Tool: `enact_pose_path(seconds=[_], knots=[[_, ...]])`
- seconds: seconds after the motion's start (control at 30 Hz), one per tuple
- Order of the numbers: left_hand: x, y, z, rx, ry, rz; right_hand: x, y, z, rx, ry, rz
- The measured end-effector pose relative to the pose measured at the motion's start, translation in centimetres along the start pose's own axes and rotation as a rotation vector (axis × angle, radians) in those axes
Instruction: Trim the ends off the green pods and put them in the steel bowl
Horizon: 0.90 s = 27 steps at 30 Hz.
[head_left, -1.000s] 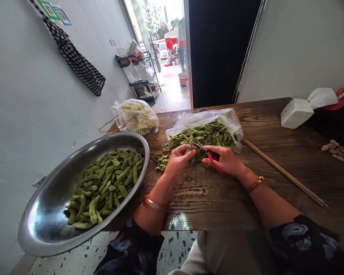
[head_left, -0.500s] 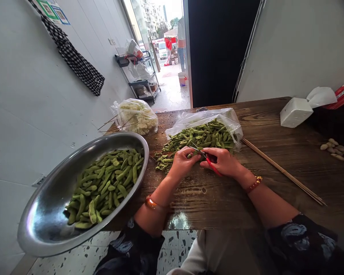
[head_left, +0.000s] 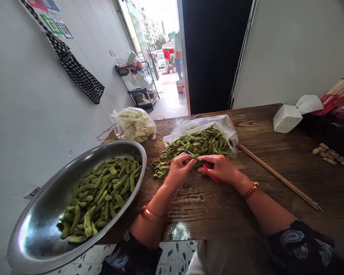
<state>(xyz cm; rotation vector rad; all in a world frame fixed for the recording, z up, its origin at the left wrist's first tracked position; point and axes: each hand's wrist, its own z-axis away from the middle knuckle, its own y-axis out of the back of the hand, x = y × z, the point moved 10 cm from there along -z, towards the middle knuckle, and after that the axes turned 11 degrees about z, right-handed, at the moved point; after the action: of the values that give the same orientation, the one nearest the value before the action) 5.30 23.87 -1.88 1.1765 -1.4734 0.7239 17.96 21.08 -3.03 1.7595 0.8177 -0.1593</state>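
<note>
In front of the pile of edamame pods [head_left: 202, 140], my two hands are close together over the wooden table [head_left: 218, 206]. My right hand [head_left: 219, 168] is closed round red-handled scissors [head_left: 210, 174], whose blades point left toward my other hand. My left hand [head_left: 179, 168] is closed in a pinch on an edamame pod, mostly hidden by the fingers and the blades. The pile lies on and spills out of a clear plastic bag [head_left: 183, 130]. To the left, a large steel basin [head_left: 43, 206] holds many more pods.
A bag of pale cauliflower-like pieces [head_left: 136, 124] with sticks stands behind the basin. Thin wooden skewers [head_left: 278, 175] lie to the right of the pile. Further right are a tissue pack [head_left: 287, 118] and several peanuts [head_left: 329, 154]. A cart [head_left: 140, 84] stands by the doorway.
The view has tilted up slightly, so everything sits a little lower in the picture. Both hands stay together at the pile, the scissors still in the right one.
</note>
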Motion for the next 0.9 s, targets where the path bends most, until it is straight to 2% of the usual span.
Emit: enact_pose_path(seconds=[0.27,0.5,0.57,0.7,0.8,0.9], knots=[[0.9,0.0,0.1,0.016,-0.077,-0.098,-0.4,0.0,0.0,-0.016,0.026,0.038],[0.4,0.7,-0.1,0.104,-0.081,-0.088,-0.5,-0.3,0.0,-0.038,0.028,0.070],[-0.5,0.9,0.0,0.119,0.008,0.019,0.2,0.1,-0.1,-0.004,-0.026,0.047],[-3.1,1.2,0.4,0.175,0.253,0.439,1.9,1.3,-0.1,0.126,-0.133,0.006],[-3.8,1.4,0.5,0.231,0.316,0.649,1.9,1.6,-0.1,0.165,-0.115,0.003],[-3.9,1.4,0.5,0.242,0.329,0.711,1.3,1.4,-0.1,0.154,-0.063,0.005]])
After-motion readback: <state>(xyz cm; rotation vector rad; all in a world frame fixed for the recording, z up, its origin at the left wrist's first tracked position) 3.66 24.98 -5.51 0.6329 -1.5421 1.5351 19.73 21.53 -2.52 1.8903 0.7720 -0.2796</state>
